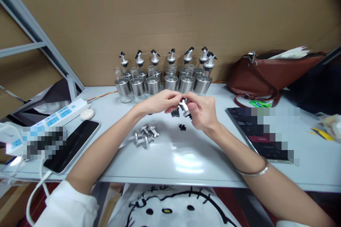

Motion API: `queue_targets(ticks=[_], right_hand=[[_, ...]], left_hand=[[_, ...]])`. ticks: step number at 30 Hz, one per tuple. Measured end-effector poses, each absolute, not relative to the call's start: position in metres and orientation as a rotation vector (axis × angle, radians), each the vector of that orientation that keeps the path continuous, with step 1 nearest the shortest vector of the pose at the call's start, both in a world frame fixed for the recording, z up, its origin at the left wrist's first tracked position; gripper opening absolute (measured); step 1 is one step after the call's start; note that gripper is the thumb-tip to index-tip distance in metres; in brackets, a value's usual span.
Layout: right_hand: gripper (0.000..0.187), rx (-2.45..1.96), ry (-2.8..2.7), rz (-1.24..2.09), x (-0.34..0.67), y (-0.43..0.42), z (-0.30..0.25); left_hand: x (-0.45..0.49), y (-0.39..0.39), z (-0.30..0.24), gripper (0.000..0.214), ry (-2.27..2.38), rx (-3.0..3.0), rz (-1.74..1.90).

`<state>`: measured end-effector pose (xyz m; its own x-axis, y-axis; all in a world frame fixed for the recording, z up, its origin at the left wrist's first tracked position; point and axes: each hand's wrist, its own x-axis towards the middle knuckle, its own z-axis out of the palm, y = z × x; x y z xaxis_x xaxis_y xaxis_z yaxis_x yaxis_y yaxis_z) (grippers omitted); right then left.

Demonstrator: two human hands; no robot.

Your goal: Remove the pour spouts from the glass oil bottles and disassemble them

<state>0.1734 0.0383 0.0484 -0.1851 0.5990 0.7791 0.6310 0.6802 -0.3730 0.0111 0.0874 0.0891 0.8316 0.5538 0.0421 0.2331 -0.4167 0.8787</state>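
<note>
My right hand [204,111] grips a silver bottle pourer [183,105], tilted, with a dark part at its lower end. The fingertips of my left hand [165,100] are pinched at the pourer's top end, on a small black flap [184,99] that the fingers mostly cover. Just below my hands lie several slim black pieces [175,112]. Nearer me is a small cluster of black plugs [182,127]. Several loose silver pourer bodies [145,135] lie in a heap to the left of these.
Behind my hands, glass bottles with steel sleeves [153,86] stand in two rows; several carry pourers. A phone [71,145], a power strip [60,117] and a white round case [87,114] lie left. To the right are a tablet [247,131] and a brown bag [247,74].
</note>
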Motion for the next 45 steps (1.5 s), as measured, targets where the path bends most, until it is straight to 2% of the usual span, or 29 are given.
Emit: queue_targets(ticks=[5,10,15,18,24,30,33,37,41,45], right_hand=[[0.065,-0.939,-1.923,0.090,0.174,0.038,0.049],[0.067,-1.099,-1.768,0.219,0.174,0.039,0.055],[0.060,-1.335,-1.859,0.322,0.170,0.041,0.057],[0.052,-1.331,-1.876,0.368,0.167,0.044,0.053],[0.039,-1.259,-1.851,0.218,0.170,0.048,0.050],[0.025,-1.218,-1.871,0.171,0.169,0.044,0.051],[0.015,-1.202,-1.934,0.158,0.167,0.043,0.048],[0.014,-1.204,-1.955,0.126,0.167,0.047,0.043],[0.017,-1.294,-1.957,0.193,0.170,0.050,0.045],[0.013,-1.530,-1.985,0.233,0.173,0.050,0.050]], left_hand=[[0.004,0.092,0.090,0.023,0.557,2.015,0.297],[0.006,0.094,0.084,0.020,0.638,2.054,0.253],[0.009,0.093,0.083,0.021,0.894,2.300,0.498],[0.011,0.093,0.082,0.019,0.978,2.375,0.606],[0.017,0.086,0.083,0.031,1.026,2.220,0.731],[0.015,0.084,0.086,0.041,0.788,2.093,0.705],[0.014,0.084,0.086,0.054,0.834,2.058,0.699],[0.016,0.082,0.086,0.065,0.978,2.133,0.638],[0.020,0.077,0.084,0.053,1.103,2.467,0.610],[0.025,0.072,0.082,0.041,1.258,2.887,0.432]])
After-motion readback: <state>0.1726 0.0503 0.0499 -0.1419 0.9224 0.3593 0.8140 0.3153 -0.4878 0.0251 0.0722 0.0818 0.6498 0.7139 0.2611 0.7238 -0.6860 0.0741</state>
